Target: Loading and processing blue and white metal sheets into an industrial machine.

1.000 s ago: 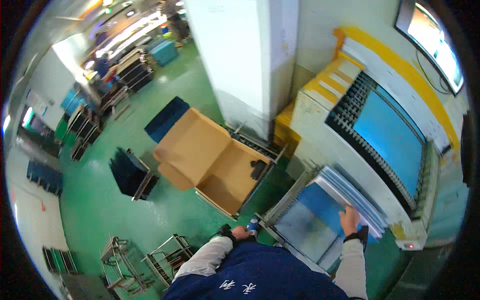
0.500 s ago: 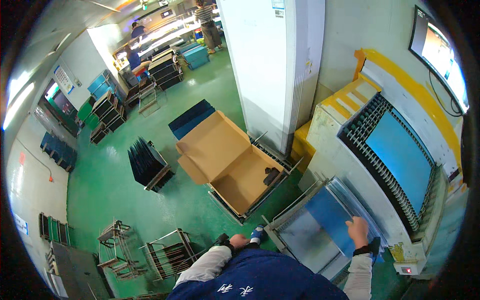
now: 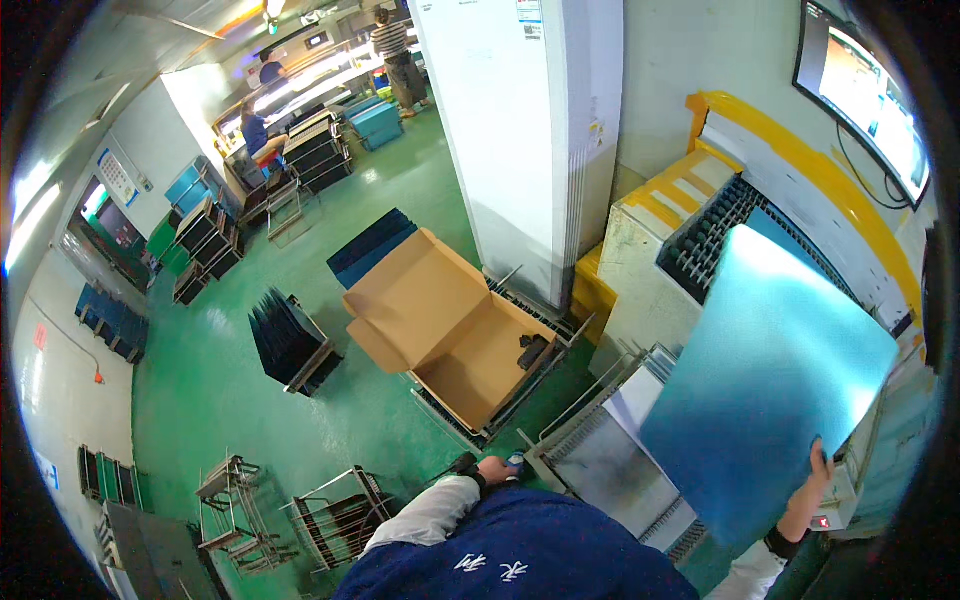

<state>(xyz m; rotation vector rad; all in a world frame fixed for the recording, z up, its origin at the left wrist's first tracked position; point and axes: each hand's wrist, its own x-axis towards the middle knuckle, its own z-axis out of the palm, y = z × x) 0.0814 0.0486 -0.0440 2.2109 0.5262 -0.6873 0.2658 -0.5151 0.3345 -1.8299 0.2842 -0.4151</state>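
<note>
Hands are set well apart: the left hand (image 3: 493,470) is on the near side of the open cardboard box (image 3: 480,375), curled next to a small blue-and-white item (image 3: 516,462), and the view is too poor to tell whether it grasps that or nothing. Well to the right of the box, the right hand (image 3: 812,492) grasps a shiny blue sheet (image 3: 765,380) by its near right edge.

Farthest left of the box, toward the person, a metal rack (image 3: 232,480) stands on the green floor (image 3: 215,400). Also left of the box, but nearer to it, a holder of upright dark panels (image 3: 285,345) stands by itself. More dark blue panels (image 3: 370,248) show just behind the box. Inside the box, near its right side, lies a small black object (image 3: 533,350). Behind the box rises a tall white cabinet (image 3: 520,140). To the right of the box, a low rack with a greyish flat top (image 3: 612,465) sits partly behind the blue sheet. Farther right of the box, that sheet slants up in front of a roller machine (image 3: 640,280), hiding part of its rollers (image 3: 712,215). Rightmost from the box, a lit screen (image 3: 870,95) hangs on the wall.
</note>
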